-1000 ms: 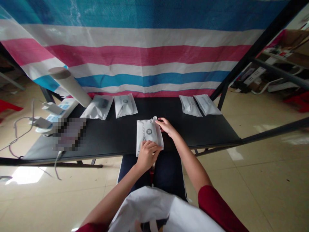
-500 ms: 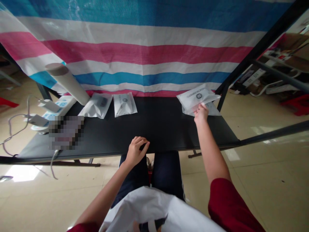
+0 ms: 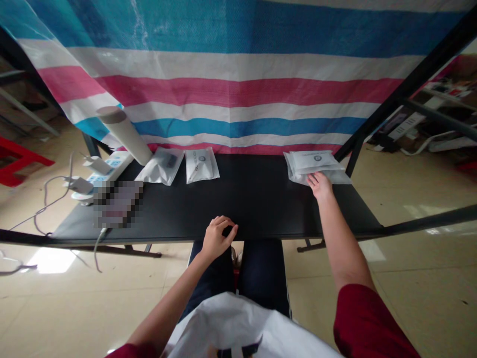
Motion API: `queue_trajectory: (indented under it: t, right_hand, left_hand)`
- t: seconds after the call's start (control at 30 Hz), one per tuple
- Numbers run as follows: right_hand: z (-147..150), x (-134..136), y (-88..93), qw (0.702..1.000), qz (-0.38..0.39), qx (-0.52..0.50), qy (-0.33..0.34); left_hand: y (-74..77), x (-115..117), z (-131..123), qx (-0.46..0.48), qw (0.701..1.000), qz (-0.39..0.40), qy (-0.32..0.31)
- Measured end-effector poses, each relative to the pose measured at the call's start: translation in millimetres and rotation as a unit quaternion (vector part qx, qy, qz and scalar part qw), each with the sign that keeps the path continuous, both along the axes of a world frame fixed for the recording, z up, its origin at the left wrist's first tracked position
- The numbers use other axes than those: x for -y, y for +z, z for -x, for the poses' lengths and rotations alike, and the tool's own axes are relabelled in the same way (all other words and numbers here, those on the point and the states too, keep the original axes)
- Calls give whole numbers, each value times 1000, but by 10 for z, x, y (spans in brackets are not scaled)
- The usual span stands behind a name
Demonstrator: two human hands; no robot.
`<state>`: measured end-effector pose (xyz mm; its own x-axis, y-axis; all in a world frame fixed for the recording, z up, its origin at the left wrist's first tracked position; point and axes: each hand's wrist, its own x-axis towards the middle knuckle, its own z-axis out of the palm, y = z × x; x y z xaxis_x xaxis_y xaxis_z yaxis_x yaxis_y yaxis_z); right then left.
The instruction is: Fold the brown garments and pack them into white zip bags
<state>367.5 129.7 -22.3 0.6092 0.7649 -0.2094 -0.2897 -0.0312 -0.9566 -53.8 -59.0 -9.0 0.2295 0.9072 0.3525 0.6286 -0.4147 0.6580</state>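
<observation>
At the right end of the black table (image 3: 257, 199), a frosted pouch with printed lettering (image 3: 313, 160) lies flat on top of another frosted pouch (image 3: 337, 177). My right hand (image 3: 320, 186) is at the front edge of this stack, fingers extended and slightly apart, touching or just over the lower pouch. My left hand (image 3: 219, 238) hovers by the table's front edge, loosely curled with a gap between thumb and fingers and nothing in it. Left of the middle lie two more frosted pouches, a printed one (image 3: 202, 165) and a crumpled one (image 3: 162, 166).
A pale bottle with a brown cap (image 3: 126, 136) leans at the back left. Near it are a white power strip (image 3: 121, 161) with plugged-in chargers and a blurred-out flat device (image 3: 117, 204) with a cable. A striped sheet (image 3: 231, 92) hangs behind the table.
The printed pouch, raised and tilted in my right hand before, now lies flat on the stack, let go. My left hand has barely moved. The whole view has shifted slightly.
</observation>
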Motion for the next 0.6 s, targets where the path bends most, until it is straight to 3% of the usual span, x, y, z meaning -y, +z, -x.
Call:
queue_trajectory:
  t: [0.13,0.27,0.33,0.43,0.6]
  right_hand:
    - [117,419,-176,997,2,57,-49]
    - [290,829,-281,985,-64,156,-33]
    - [359,951,-286,976,-77,201,-19]
    - [423,1023,-251,972,-78,223,-15]
    - [467,1022,-198,970,-70,231,-14]
  left_hand:
    - [0,2,-14,-20,1000,5,2]
    - [-14,-71,46,15,999,27,-22]
    - [-6,-205,123,36,999,28,-4]
    - [77,-626,274,6,997,-16,72]
    - [386,-1783,506,-142,977,-58,146]
